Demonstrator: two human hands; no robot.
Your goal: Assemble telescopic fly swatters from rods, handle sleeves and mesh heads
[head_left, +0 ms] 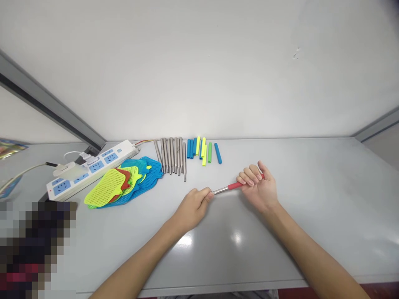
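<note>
Above the table, my left hand point(192, 209) is closed round one end of a metal rod point(221, 190). A red tube sleeve point(234, 185) covers the rod's other part. The fingers of my right hand point(260, 187) curl round that sleeve, palm turned up, and its end shows beside the thumb. Further back, several bare metal rods point(171, 155) lie side by side. To their right are loose sleeves: blue ones point(218, 153), yellow ones point(203, 145) and a green one point(210, 152).
On the left lies an overlapping pile of mesh fly swatter heads point(106, 187) in yellow, red, blue and green. Behind it runs a white power strip point(124, 146) with a plugged-in adapter point(70, 171) and cables. A pale wall point(218, 83) closes off the table's back edge.
</note>
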